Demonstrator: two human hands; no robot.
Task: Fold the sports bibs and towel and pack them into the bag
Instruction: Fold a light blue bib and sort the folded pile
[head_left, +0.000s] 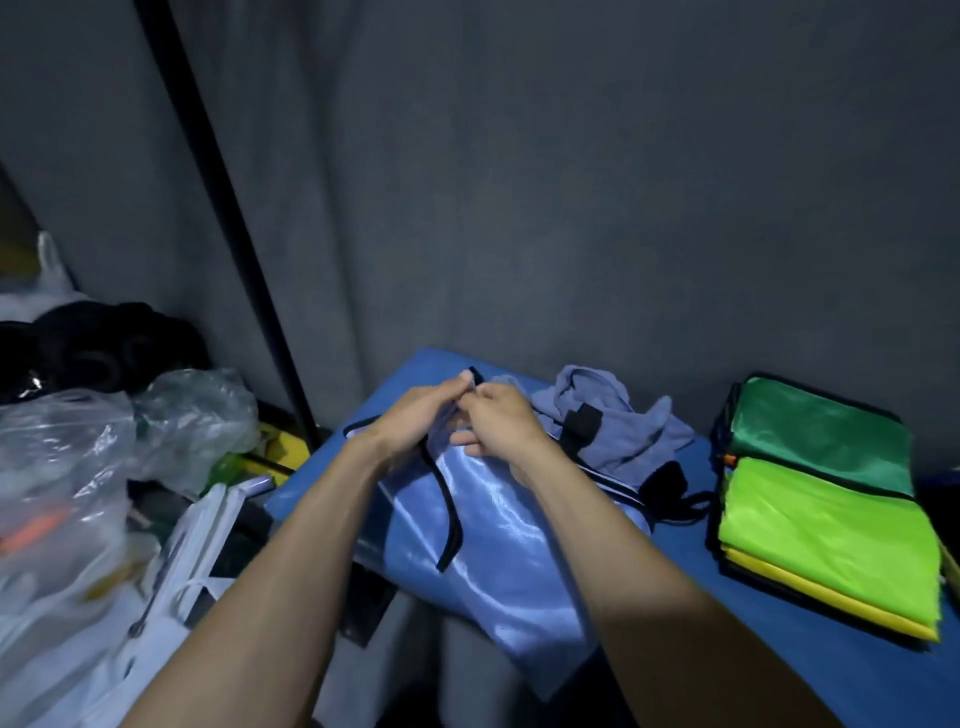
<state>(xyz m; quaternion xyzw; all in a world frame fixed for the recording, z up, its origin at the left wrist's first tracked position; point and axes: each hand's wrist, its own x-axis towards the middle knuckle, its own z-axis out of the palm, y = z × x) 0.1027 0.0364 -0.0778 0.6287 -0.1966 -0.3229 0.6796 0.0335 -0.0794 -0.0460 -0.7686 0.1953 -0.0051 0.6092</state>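
Hands, two, bare, forearms reaching in from 6 o'clock and meeting over the middle of the blue desk (857, 670). Left hand (415, 421): palm turned inward, fingers curled, thumb and forefinger pinching the black-edged top of the blue bib (483, 535) at its 12 o'clock end. Right hand (498, 426): knuckles up, fingers curled round the same bunched edge, touching the left hand; lower fingers extend onto the shiny cloth. Blue bib: satin, black trim strap trailing toward 6 o'clock, body spread beneath both wrists and hanging over the desk's near edge. Towel (613, 415): grey-blue, crumpled, at 2 o'clock from the hands, just beside the right hand. Black strap or bag part (667, 486) at 4 o'clock from the towel; nature cannot be told. Folded bibs (826, 514): stacked at 3 o'clock, dark green, light green and yellow layers, well apart from the hands. Plastic bags (78, 467): clear, heaped at 9 o'clock, off the desk.
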